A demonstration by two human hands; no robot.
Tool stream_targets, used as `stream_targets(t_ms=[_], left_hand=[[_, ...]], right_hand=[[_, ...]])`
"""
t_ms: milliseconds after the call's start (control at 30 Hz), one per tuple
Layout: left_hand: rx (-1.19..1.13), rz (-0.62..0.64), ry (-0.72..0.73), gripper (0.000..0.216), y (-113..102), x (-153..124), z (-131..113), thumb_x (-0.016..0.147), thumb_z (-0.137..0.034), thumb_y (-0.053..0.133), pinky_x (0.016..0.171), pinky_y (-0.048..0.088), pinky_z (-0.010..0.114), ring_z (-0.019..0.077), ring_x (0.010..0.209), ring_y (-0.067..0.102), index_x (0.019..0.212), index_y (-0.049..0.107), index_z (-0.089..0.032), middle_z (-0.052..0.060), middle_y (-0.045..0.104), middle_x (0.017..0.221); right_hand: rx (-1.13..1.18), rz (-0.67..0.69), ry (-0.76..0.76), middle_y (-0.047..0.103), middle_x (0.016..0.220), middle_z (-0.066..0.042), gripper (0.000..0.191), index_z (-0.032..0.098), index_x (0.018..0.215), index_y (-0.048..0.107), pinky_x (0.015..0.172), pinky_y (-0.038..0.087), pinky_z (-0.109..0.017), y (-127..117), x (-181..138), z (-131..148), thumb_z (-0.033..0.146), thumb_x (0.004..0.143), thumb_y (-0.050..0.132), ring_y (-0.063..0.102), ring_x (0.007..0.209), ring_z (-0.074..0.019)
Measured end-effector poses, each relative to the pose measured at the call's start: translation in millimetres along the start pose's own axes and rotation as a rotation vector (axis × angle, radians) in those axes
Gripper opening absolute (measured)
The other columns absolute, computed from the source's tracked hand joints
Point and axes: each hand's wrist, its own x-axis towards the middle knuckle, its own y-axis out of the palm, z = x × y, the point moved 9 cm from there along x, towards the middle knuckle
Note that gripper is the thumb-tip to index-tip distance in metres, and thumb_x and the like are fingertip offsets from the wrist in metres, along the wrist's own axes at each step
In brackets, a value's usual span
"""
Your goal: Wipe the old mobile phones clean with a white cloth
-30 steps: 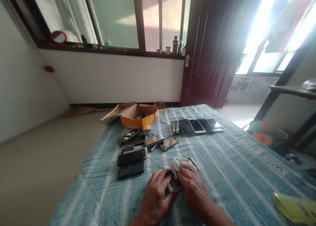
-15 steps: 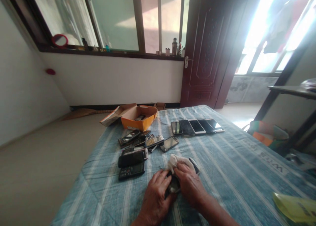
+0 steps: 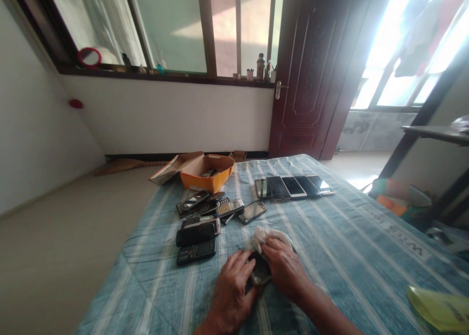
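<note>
A dark mobile phone (image 3: 261, 270) lies on the striped cloth between my two hands. My left hand (image 3: 232, 283) grips its left side, with the thumb underneath out of sight and the fingers over the edge. A crumpled white cloth (image 3: 261, 236) is bunched under the fingers of my right hand (image 3: 284, 264), which presses it on the phone's far right part. The phone's far end is mostly hidden by the cloth and fingers. Just up from my hands rests a loose touchscreen phone (image 3: 252, 211).
Several old keypad phones (image 3: 196, 252) are heaped at left. Behind them stands an open orange box (image 3: 205, 181) with phones inside. A row of smartphones (image 3: 293, 187) lies at the back. A yellow packet (image 3: 439, 308) sits at the right edge of the bed-like surface (image 3: 340, 247).
My right hand and the white cloth have shifted slightly to the right over the phone, covering more of its far end. My left hand stays in place.
</note>
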Motion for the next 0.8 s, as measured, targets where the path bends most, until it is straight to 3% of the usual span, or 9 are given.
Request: stream_targets(t_ms=[167,400,500,667,800], left_hand=[[-0.021,0.004,-0.019,0.039,3,-2,3,0.072,-0.025,0.07,0.09,0.054,0.048,0.0299,0.11,0.06,0.11,0.065,-0.02,0.012,0.066,0.118],[-0.082,0.04,-0.057,0.031,-5,5,-3,0.074,-0.019,0.065,0.096,0.051,0.047,0.0279,0.113,0.058,0.104,0.066,-0.024,0.008,0.066,0.117],[-0.077,0.022,-0.075,0.034,-3,4,0,0.074,-0.019,0.066,0.095,0.051,0.047,0.028,0.111,0.059,0.107,0.064,-0.022,0.009,0.066,0.116],[-0.083,-0.075,-0.059,0.045,-1,-1,9,0.076,-0.033,0.067,0.091,0.054,0.045,0.0289,0.106,0.063,0.116,0.058,-0.016,0.013,0.067,0.112],[-0.085,-0.1,-0.08,0.047,0,-4,15,0.079,-0.038,0.063,0.089,0.055,0.045,0.0289,0.104,0.064,0.12,0.055,-0.017,0.014,0.067,0.111]], right_hand=[[-0.035,-0.034,0.021,0.062,0.118,-0.009,0.032,0.02,0.104,0.067,0.101,0.04,-0.035,1,-6,-4,0.009,0.087,0.043,0.052,0.117,-0.0225],[0.016,-0.105,-0.1,0.061,0.124,-0.008,0.051,0.021,0.124,0.059,0.105,0.039,-0.037,10,-35,15,0.003,0.079,0.046,0.051,0.12,-0.0234],[0.063,-0.092,-0.108,0.062,0.121,-0.007,0.046,0.023,0.121,0.061,0.105,0.038,-0.036,9,-31,21,0.005,0.081,0.047,0.052,0.118,-0.0225],[0.083,-0.032,-0.064,0.066,0.105,-0.007,0.029,0.02,0.1,0.069,0.099,0.042,-0.032,13,-11,24,0.008,0.082,0.05,0.056,0.108,-0.0213],[0.073,-0.059,-0.057,0.065,0.107,-0.007,0.028,0.02,0.101,0.068,0.1,0.041,-0.031,19,-10,23,0.009,0.082,0.051,0.055,0.108,-0.0211]])
